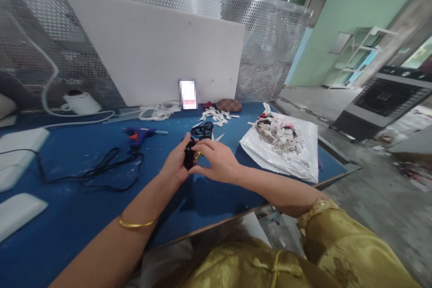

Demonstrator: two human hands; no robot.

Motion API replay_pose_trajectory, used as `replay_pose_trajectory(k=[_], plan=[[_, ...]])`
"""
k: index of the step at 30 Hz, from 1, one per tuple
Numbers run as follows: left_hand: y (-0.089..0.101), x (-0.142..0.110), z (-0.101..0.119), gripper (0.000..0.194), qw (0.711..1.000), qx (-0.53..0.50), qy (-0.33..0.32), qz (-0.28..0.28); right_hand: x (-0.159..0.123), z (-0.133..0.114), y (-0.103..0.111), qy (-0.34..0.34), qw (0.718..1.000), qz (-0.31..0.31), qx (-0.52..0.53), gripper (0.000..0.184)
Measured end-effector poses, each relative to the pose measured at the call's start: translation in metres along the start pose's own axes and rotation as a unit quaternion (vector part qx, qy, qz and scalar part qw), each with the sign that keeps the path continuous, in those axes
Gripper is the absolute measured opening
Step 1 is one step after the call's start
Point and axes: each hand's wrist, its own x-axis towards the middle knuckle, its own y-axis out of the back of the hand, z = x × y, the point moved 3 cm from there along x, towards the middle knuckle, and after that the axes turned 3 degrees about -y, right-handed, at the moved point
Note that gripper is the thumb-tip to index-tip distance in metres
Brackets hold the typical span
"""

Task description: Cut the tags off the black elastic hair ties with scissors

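Observation:
Above the blue tabletop, my left hand (177, 162) is closed round a small black item (189, 155) that looks like bunched fabric or cord; its exact kind is not clear. My right hand (218, 159) meets it from the right, with fingertips and thumb pinching at the same black item. Just beyond my hands lies a coil of black cord or elastic (202, 130). Scissors (218, 137) rest beside it, their blades pointing right, and a bit of yellow shows behind my fingers.
A blue glue gun (140, 135) with a trailing black cable (97, 171) lies left. White scraps cover a white plastic bag (249, 150) at right. Behind stand a phone (188, 94), a checkered case (228, 105) and a white cup (81, 102). White blocks (20, 211) sit far left.

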Motion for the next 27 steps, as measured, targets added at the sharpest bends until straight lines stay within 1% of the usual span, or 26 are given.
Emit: replay_pose_trajectory(k=[2,5,8,10,12,14,16,18,19,20,21,22,24,25,26,27], plan=[[0.0,-0.001,-0.005,0.03,1.0,0.003,-0.007,0.02,-0.006,0.009,-0.006,-0.024,1.0,-0.004,0.015,0.038],[-0.003,-0.005,-0.014,0.029,0.999,0.008,0.023,0.035,-0.014,0.023,-0.008,-0.068,0.995,0.002,0.071,0.023],[-0.005,-0.007,-0.02,0.032,0.997,0.011,0.057,0.045,-0.015,0.033,-0.008,-0.123,0.977,0.037,0.17,0.014],[-0.004,-0.006,-0.02,0.032,0.997,0.02,0.057,0.039,-0.014,0.035,-0.008,-0.154,0.961,0.054,0.223,0.011],[-0.002,-0.002,-0.019,0.03,0.998,0.037,0.045,0.034,-0.012,0.037,-0.008,-0.187,0.946,0.059,0.259,0.009],[0.001,0.001,-0.016,0.029,0.997,0.061,0.027,0.036,-0.012,0.039,-0.009,-0.227,0.927,0.051,0.293,0.015],[0.004,0.003,-0.009,0.032,0.994,0.1,-0.01,0.036,-0.012,0.041,-0.013,-0.266,0.898,0.037,0.348,0.019],[0.006,0.004,0.002,0.036,0.983,0.17,-0.066,0.027,-0.012,0.044,-0.017,-0.291,0.864,0.025,0.41,0.019],[0.007,0.004,0.009,0.039,0.97,0.224,-0.096,0.017,-0.012,0.045,-0.018,-0.297,0.851,0.025,0.434,0.019],[0.008,0.004,0.016,0.04,0.95,0.288,-0.121,0.005,-0.012,0.046,-0.019,-0.296,0.845,0.029,0.445,0.018],[0.009,0.003,0.023,0.04,0.922,0.361,-0.141,-0.01,-0.012,0.047,-0.018,-0.289,0.848,0.036,0.443,0.018],[0.01,0.002,0.029,0.04,0.888,0.435,-0.151,-0.025,-0.012,0.047,-0.017,-0.276,0.859,0.043,0.429,0.018],[0.012,0.0,0.036,0.04,0.819,0.552,-0.145,-0.06,-0.013,0.046,-0.012,-0.231,0.896,0.061,0.375,0.018],[0.012,-0.001,0.037,0.041,0.796,0.584,-0.138,-0.075,-0.013,0.044,-0.009,-0.198,0.916,0.07,0.341,0.018],[0.013,-0.002,0.038,0.042,0.783,0.599,-0.141,-0.086,-0.013,0.042,-0.006,-0.16,0.935,0.078,0.308,0.018],[0.012,-0.005,0.04,0.042,0.778,0.6,-0.16,-0.09,-0.014,0.039,-0.003,-0.122,0.95,0.082,0.275,0.019]])
